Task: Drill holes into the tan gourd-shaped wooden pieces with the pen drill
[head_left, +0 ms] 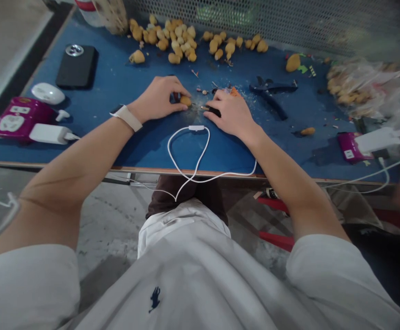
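My left hand (158,98) rests on the blue table top (117,87), its fingers pinched round a small yellow-orange piece (186,101). My right hand (232,113) lies just to the right of it, closed on a thin dark tool (212,110) whose tip points at the yellow piece. A light watch band (128,117) sits on my left wrist. Small scraps lie on the table between and beyond the two hands.
A heap of yellow pieces (175,39) lies at the back, a clear bag (361,87) of more at the right. Black pliers (272,89) lie right of my hands. A phone (76,65), white case (47,93), purple sockets (18,117) stand left. A white cable (193,151) loops over the front edge.
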Demonstrator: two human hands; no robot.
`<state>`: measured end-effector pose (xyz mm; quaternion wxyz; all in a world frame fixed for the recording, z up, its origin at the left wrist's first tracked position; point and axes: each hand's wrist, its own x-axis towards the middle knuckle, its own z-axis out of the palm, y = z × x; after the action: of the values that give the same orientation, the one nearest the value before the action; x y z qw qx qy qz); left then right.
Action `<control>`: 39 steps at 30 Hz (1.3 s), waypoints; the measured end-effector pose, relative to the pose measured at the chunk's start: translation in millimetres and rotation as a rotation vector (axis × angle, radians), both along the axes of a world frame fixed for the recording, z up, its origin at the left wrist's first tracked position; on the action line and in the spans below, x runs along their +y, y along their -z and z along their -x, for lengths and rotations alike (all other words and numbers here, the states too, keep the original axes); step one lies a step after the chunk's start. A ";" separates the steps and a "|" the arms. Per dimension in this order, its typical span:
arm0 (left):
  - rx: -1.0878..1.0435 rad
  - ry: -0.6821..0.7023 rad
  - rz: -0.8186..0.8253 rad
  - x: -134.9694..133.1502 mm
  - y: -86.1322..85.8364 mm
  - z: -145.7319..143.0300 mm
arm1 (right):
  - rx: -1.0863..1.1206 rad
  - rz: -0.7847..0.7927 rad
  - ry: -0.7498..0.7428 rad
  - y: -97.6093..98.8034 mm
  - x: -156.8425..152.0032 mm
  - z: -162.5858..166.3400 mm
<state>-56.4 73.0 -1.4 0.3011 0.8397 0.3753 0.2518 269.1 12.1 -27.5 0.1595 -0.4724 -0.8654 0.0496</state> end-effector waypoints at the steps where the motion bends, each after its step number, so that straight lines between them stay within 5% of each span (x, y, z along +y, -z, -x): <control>1: 0.030 0.006 -0.020 -0.4 -0.9 0.4 | -0.008 0.010 0.004 -1.4 -0.4 1.5; 12: 0.223 -0.030 -0.263 1.8 1.7 4.2 | -0.112 0.107 0.099 -45.2 -27.6 29.8; 39: 0.263 0.030 -0.227 7.4 -4.7 6.2 | 0.079 0.156 0.136 -48.9 -31.8 33.3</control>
<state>-62.6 80.4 3.3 0.1562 0.8996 0.3678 0.1760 235.8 -19.7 21.4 0.1591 -0.5386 -0.8180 0.1245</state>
